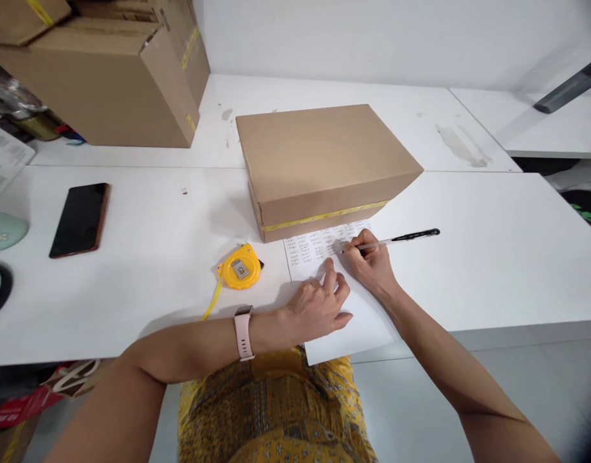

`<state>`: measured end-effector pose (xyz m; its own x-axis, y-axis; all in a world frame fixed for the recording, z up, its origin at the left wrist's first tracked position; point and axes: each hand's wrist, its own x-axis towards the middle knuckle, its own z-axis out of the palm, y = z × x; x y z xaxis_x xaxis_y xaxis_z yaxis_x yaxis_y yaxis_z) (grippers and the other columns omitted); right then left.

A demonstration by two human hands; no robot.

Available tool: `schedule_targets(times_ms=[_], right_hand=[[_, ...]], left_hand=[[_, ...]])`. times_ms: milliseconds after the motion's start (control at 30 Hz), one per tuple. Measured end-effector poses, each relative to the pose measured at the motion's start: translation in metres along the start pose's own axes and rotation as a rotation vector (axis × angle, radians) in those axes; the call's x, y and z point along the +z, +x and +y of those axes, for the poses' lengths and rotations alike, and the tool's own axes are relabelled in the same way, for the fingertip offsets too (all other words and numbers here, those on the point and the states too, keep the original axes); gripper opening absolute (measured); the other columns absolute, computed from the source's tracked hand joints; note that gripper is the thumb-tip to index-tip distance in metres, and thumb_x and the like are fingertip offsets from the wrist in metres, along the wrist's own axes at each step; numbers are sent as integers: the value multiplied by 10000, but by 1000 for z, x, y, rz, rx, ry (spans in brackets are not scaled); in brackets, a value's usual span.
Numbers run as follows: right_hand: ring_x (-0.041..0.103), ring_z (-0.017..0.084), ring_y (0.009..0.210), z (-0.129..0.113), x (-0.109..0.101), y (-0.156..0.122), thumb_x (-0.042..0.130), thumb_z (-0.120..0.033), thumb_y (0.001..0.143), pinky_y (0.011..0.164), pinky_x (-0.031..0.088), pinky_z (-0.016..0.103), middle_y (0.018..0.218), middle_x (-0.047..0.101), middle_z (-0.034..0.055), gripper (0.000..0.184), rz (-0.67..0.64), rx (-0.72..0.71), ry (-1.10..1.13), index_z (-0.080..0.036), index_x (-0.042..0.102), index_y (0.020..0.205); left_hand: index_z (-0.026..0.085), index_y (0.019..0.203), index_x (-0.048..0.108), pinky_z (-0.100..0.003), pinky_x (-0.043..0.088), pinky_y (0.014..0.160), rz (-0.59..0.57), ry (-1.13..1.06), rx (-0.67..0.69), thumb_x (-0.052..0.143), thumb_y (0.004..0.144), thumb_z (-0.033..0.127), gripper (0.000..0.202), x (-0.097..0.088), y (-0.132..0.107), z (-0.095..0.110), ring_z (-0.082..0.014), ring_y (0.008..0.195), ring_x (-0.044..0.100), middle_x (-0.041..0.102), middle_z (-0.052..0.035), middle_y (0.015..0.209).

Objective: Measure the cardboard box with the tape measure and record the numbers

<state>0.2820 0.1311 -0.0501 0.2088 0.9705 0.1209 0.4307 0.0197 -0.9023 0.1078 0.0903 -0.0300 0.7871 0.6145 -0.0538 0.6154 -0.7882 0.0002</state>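
Note:
My right hand point(371, 260) is closed around a pen point(406, 238), its tip touching a white sheet of paper point(346, 341). Rows of small handwriting cover the upper part of the sheet. My left hand point(319, 305) rests on the paper with its fingers spread, the index finger pointing up near the written lines. A closed cardboard box point(324, 161) stands just behind the hands, over the sheet's top edge. Left of the paper lies a yellow tape measure point(241, 267) with a short length of its blade pulled out; my left forearm crosses in front of it.
A black phone point(80, 218) lies on the white table point(155, 289) at the left, near a pale green cup point(4, 230). Larger cardboard boxes point(112, 83) are stacked at the back left. A dark grey cylindrical bar point(572, 83) slants in at the far right.

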Motion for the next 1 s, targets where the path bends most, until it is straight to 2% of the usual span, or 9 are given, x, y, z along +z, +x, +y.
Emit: schedule_targets(times_ms=[267, 467, 600, 667, 733, 800, 900, 1000], right_hand=[[390, 113, 524, 0, 0, 1, 624, -259, 819, 502, 307, 264, 556, 442, -62, 216, 4, -2, -4, -242, 458, 681], [383, 111, 526, 0, 1, 0, 630, -250, 808, 501, 300, 263, 557, 446, -61, 215, 12, 0, 1, -239, 457, 682], [366, 114, 529, 2, -3, 4, 641, -272, 813, 505, 299, 267, 551, 427, -62, 229, 68, -9, 2, -239, 455, 683], [372, 118, 533, 7, -14, 9, 638, -317, 843, 510, 310, 270, 570, 436, -59, 234, 158, -20, 9, -241, 462, 708], [422, 127, 561, 16, -33, 13, 623, -379, 883, 533, 352, 276, 654, 508, -40, 208, 265, -27, -25, -240, 503, 787], [492, 150, 624, 29, -58, 14, 591, -405, 917, 583, 408, 301, 801, 599, 4, 169, 326, -41, -177, -239, 562, 913], [578, 224, 797, 53, -94, 8, 498, -320, 945, 720, 461, 374, 989, 654, 97, 202, 258, -142, -565, -228, 641, 1055], [581, 298, 988, 75, -114, 2, 413, -215, 933, 833, 467, 431, 1043, 651, 139, 342, 231, -206, -787, -218, 680, 1145]], left_hand=[[61, 1418, 522, -344, 540, 570, -20, -4, -6, 468, 995, 576, 668, -5, 1, -1, -276, 737, 747, 422, -375, 1535], [59, 1425, 507, -348, 537, 573, -11, -7, -4, 455, 1000, 576, 672, -2, 0, 0, -286, 746, 746, 402, -388, 1539], [49, 1426, 502, -349, 540, 563, 3, -5, -1, 447, 1003, 574, 676, 0, 0, 0, -291, 739, 750, 408, -398, 1529], [49, 1428, 497, -352, 546, 561, -9, -8, -1, 451, 1001, 576, 680, -1, 0, 0, -295, 739, 751, 406, -403, 1527], [56, 1433, 491, -356, 554, 568, -36, -12, -1, 449, 1004, 575, 675, -2, -1, 0, -296, 747, 753, 397, -404, 1533], [58, 1436, 484, -358, 561, 582, -47, -14, 2, 439, 1010, 569, 666, -4, -2, -1, -308, 790, 757, 392, -406, 1534], [56, 1439, 472, -365, 573, 614, -35, -9, -2, 436, 1016, 563, 661, -4, -2, -2, -330, 870, 756, 388, -405, 1536], [76, 1435, 474, -387, 582, 649, -47, -12, -30, 463, 1010, 562, 645, -3, 0, 0, -317, 869, 754, 372, -381, 1557]])
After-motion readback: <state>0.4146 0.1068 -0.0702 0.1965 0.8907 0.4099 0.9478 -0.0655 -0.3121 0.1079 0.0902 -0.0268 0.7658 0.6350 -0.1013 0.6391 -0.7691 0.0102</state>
